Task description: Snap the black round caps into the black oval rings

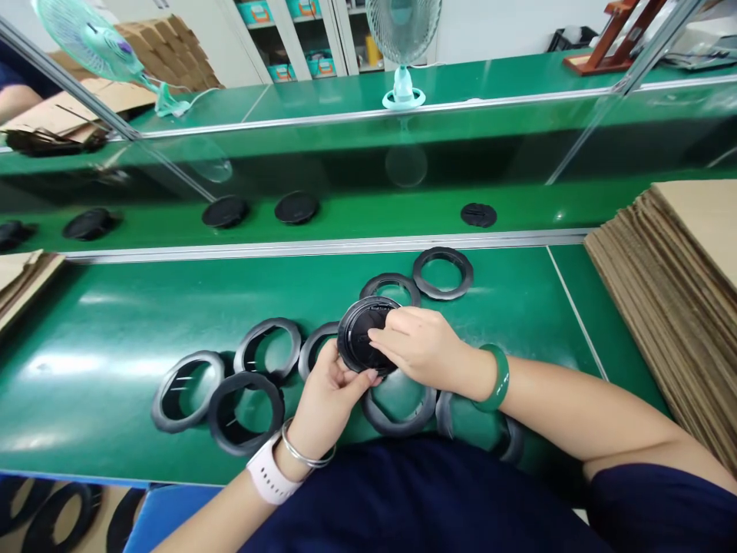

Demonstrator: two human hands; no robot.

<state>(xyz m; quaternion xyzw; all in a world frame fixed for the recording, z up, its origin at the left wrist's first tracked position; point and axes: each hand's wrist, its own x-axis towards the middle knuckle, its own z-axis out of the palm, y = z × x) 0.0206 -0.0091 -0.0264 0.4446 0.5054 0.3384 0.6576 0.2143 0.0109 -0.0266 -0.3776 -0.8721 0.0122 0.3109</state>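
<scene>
Head view — hands (334, 384) (423, 346) on black disc (357, 332) — box labels (262, 13) illegible.

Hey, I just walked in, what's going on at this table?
A person is handling a round black part with both hands. The left hand holds it by its near edge, and the right hand has its fingers at its face; whether they grip anything is unclear. Several black rings lie around on the green table. Black discs sit farther back, with stacked cardboard at the right.
</scene>
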